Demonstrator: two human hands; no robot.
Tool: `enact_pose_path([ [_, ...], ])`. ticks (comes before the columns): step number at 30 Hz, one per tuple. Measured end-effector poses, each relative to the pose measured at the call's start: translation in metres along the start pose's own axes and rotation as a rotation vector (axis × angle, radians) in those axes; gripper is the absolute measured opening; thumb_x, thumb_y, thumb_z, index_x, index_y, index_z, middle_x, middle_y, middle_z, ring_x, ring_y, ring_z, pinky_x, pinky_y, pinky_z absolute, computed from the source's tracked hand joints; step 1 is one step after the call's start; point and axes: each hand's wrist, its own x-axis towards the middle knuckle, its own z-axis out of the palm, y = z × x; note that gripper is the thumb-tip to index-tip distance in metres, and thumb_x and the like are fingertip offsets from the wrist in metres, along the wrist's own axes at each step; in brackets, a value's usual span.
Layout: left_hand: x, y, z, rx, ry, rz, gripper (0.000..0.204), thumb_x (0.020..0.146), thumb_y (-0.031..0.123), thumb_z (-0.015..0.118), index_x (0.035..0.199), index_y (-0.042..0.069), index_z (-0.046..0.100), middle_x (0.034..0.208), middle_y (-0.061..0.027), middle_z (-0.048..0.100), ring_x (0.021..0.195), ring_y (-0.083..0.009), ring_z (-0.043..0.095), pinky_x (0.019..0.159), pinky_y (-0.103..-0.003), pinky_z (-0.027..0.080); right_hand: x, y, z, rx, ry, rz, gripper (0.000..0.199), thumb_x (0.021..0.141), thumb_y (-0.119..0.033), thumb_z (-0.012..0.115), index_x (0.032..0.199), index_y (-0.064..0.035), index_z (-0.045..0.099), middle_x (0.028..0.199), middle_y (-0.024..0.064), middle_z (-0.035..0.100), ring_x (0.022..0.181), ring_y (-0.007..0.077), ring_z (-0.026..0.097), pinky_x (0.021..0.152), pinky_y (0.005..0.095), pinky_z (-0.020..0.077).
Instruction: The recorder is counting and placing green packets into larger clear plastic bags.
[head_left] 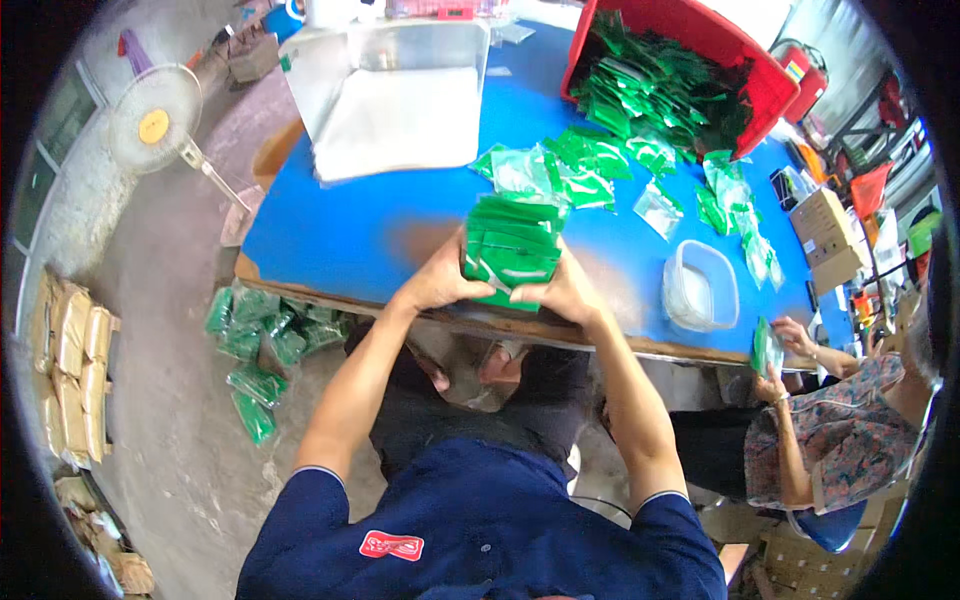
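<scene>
Between my two hands I hold a thick stack of green packets (512, 240) above the near edge of the blue table. My left hand (445, 275) presses against the stack's left side, thumb along the front. On the opposite side my right hand (565, 285) grips it, its thumb also at the front edge. Just beyond the stack lie loose green and clear packets (585, 170) on the tabletop. Farther right, a red crate (765, 80) tipped on its side spills many more green packets (650, 85).
A clear plastic bin (400, 120) stands at the back left, a small clear tub (700, 290) at the right. Beside it a co-worker's hands (785, 360) hold a green packet. Bundled green packets (265, 340) lie on the floor left; a fan (155, 120) stands behind.
</scene>
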Motion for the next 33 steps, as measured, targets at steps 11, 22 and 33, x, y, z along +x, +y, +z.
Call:
enact_pose_path([
  [11,0.0,-0.006,0.01,-0.183,0.162,-0.032,0.128,0.065,0.004,0.091,0.16,0.012,0.006,0.152,-0.0095,0.035,0.142,-0.0233,0.033,0.118,-0.041,0.027,0.003,0.013,0.025,-0.208,0.148,-0.072,0.099,0.067,-0.017,0.09,0.144,-0.0041,0.03,0.133,0.0217,0.055,0.126,0.0343,0.055,0.104,0.0418,0.0452],
  [22,-0.011,0.003,0.003,-0.029,0.138,-0.102,0.114,0.066,0.007,0.092,0.154,0.007,0.018,0.145,-0.0095,0.041,0.135,-0.0208,0.04,0.114,-0.038,0.034,-0.001,-0.002,0.021,-0.266,0.08,0.038,0.104,0.061,-0.026,0.093,0.141,-0.0038,0.03,0.128,0.0261,0.057,0.123,0.0418,0.056,0.101,0.0469,0.0466],
  [33,-0.019,0.016,0.006,-0.045,0.056,-0.09,0.09,0.069,0.01,0.091,0.142,0.002,0.039,0.13,-0.0081,0.055,0.122,-0.0187,0.053,0.106,-0.037,0.043,-0.01,-0.003,0.034,-0.299,0.103,0.071,0.089,0.069,-0.023,0.087,0.136,-0.0036,0.03,0.12,0.0308,0.06,0.113,0.048,0.058,0.092,0.0509,0.0493],
])
